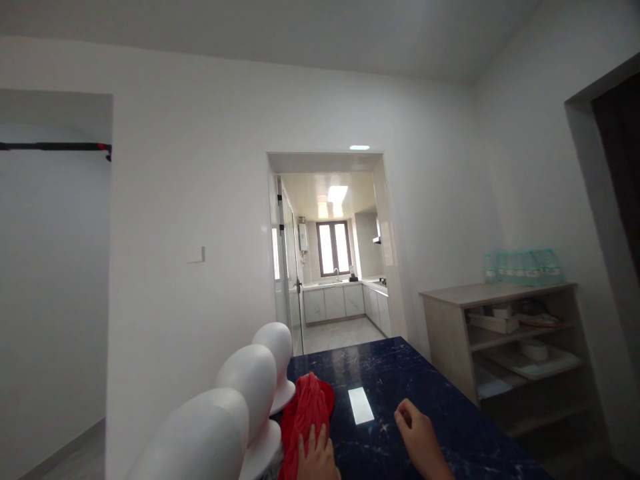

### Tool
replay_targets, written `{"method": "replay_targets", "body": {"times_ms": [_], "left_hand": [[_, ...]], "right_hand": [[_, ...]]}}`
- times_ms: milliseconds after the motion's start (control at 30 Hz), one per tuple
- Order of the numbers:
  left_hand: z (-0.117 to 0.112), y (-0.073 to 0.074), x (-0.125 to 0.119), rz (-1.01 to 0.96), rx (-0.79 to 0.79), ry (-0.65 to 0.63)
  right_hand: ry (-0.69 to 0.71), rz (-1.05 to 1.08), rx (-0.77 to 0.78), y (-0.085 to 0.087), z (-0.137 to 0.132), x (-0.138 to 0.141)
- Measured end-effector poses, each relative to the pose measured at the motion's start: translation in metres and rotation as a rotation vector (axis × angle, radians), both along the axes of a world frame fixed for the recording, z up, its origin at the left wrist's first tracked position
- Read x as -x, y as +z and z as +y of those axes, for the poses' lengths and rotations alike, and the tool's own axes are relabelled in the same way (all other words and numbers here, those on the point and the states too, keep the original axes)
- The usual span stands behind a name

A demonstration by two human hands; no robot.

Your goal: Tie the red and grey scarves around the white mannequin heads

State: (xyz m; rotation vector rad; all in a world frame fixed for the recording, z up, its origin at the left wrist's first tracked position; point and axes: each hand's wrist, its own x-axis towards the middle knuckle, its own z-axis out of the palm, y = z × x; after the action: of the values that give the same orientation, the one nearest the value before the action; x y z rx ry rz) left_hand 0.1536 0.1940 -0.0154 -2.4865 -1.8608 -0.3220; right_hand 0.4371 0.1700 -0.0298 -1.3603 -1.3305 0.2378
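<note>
A: Where is the red cloth (306, 400)?
B: It lies on the left side of the shiny dark blue counter (395, 373), all bunched up and full of folds.
A: What is the left hand (317, 457) doing?
B: It is open, with its fingers spread out on the near part of the cloth. The palm faces down.
A: And the right hand (417, 430)?
B: That one is over the right side of the counter, apart from the cloth. Its fingers curl in toward the thumb. I can't tell if they are closed tight, or if the hand touches the counter.
A: What are those big white things?
B: They are three white dummy heads (249, 379), in a row just to the left of the cloth. They stand upright, and the nearest one looks biggest.
A: What is that bright patch (361, 405) between the cloth and the right hand?
B: It looks like light shining on the counter.
A: What else is there?
B: Off to the right is a wooden shelf (447, 327) with clear bottles (525, 267) on top. Straight ahead, a doorway (327, 162) shows a kitchen with a window (333, 247).
</note>
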Motion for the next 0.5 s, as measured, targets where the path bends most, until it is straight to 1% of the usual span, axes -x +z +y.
{"method": "replay_targets", "body": {"times_ms": [67,167,267,333,400,467,500], "left_hand": [[-0.005,0.004,-0.003,-0.031,0.017,0.01],[-0.011,0.002,-0.006,-0.044,0.002,0.023],[-0.015,0.002,-0.007,-0.049,-0.058,0.033],[-0.018,0.011,-0.011,-0.062,-0.121,0.025],[-0.024,0.026,-0.018,-0.088,-0.152,-0.033],[-0.04,0.04,-0.026,-0.125,-0.071,-0.165],[-0.052,0.045,-0.029,-0.161,-0.029,-0.225]], "right_hand": [[0.0,-0.006,0.003,0.0,0.0,0.0],[0.003,-0.007,0.009,0.0,-0.001,0.0],[-0.004,-0.01,0.015,0.0,-0.001,-0.001],[-0.014,-0.01,0.012,0.0,-0.001,-0.002],[-0.024,-0.007,0.004,-0.001,0.0,-0.003],[-0.027,-0.003,-0.001,-0.002,0.002,-0.003],[-0.023,-0.003,-0.004,-0.002,0.004,-0.003]]}}
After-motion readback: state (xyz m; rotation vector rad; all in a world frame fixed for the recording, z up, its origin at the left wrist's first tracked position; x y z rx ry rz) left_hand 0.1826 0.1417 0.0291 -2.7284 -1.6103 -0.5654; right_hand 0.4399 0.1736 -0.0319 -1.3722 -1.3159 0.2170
